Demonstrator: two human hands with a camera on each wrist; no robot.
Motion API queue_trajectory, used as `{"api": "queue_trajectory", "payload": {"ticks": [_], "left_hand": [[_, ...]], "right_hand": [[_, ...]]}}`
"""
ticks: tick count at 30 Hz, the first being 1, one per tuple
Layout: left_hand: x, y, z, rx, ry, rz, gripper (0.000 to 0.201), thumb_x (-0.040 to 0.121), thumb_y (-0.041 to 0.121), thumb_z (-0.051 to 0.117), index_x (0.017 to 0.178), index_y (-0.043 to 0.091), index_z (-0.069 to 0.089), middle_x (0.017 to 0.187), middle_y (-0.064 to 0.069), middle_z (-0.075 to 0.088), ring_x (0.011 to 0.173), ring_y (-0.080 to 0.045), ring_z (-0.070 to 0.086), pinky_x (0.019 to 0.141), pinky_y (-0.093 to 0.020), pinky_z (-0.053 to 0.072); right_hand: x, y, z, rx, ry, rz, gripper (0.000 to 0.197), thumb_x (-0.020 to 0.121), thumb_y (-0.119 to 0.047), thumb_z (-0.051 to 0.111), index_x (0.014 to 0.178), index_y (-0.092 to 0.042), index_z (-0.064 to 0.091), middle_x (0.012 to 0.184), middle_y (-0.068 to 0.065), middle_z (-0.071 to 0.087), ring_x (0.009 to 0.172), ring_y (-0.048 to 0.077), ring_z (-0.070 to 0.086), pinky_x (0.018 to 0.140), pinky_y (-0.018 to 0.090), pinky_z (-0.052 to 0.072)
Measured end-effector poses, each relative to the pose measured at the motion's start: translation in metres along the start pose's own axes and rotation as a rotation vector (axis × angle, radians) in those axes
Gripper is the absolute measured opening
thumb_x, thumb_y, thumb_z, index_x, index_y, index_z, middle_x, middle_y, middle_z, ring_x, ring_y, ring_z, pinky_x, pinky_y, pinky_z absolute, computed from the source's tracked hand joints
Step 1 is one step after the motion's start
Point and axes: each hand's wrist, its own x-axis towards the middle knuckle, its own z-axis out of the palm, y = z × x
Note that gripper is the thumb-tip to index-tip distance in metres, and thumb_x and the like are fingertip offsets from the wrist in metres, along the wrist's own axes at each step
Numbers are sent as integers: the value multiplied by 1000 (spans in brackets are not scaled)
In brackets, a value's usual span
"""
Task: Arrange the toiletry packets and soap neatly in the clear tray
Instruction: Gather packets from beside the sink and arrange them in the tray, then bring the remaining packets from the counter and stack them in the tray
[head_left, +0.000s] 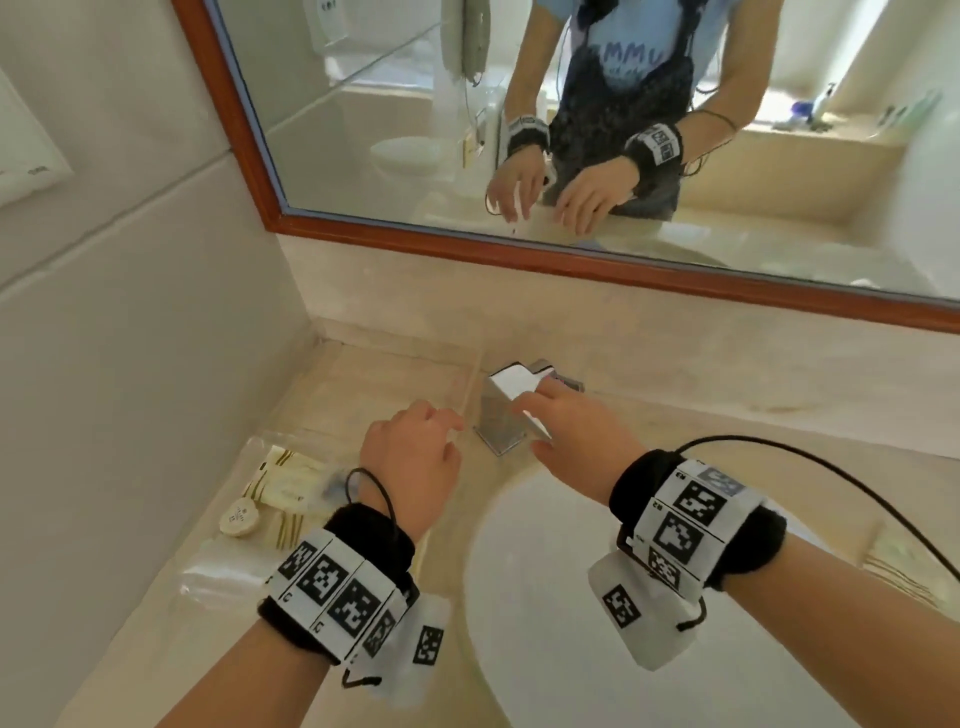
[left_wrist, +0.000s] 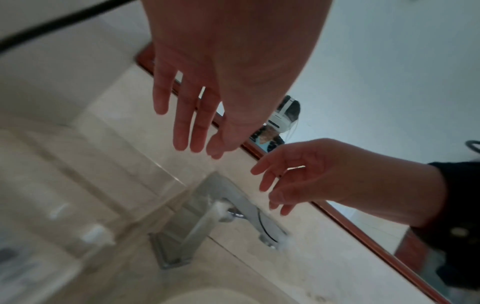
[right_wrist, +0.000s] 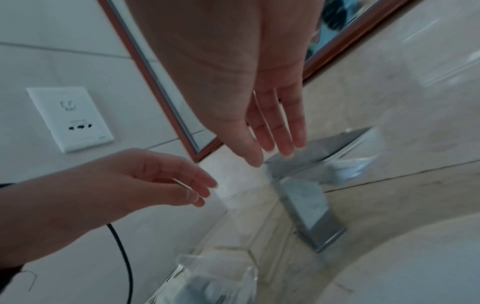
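Cream gold-striped toiletry packets (head_left: 283, 480), print illegible, beside round white soap (head_left: 238, 517); left hand (head_left: 410, 457) and right hand (head_left: 576, 434) empty, fingers relaxed.

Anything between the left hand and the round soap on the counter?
Nothing visible. The left hand hovers empty above the counter; the round soap lies on the packets nearer the person, to its left, uncovered, with open space between them.

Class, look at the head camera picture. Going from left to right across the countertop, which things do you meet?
Round soap → toiletry packets → left hand → chrome tap → right hand.
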Motion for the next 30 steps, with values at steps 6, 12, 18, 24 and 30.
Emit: {"api": "queue_trajectory", "payload": {"ticks": [6,12,18,24,30], "left_hand": [[6,91,18,-72,13,169,20,77,7,61,90,18,72,84,-2,72,75,-27,67,71,-36,51],[-5,184,68,-110,-122,328,24,85,19,55,107,26,63,102,7,67,95,-16,62,90,-31,46],[-26,266,119,-84,-257,499,25,87,22,53,110,27,61,106,6,65,93,-16,62,92,-31,46],[-44,331,169,-64,-376,580,27,87,21,54,113,25,60,108,2,64,94,-18,63,92,-35,46],[-40,376,223,61,-416,608,41,88,34,52,128,25,49,125,-4,52,113,-22,52,92,-35,43]], "right_hand": [[-73,58,-6,78,85,188,41,90,-11,54,128,-18,45,127,5,48,102,27,56,77,31,43],[-158,123,-2,93,103,408,44,89,-14,55,131,-20,42,127,5,47,102,26,57,78,32,45],[-243,186,7,115,74,624,45,90,-17,54,132,-22,40,131,3,45,108,25,55,85,35,48],[-304,237,30,154,62,735,45,90,-16,54,132,-22,40,130,4,46,106,23,56,81,32,48],[-334,282,57,183,11,746,56,86,-8,56,136,-24,36,137,5,40,117,23,47,87,36,52]]}}
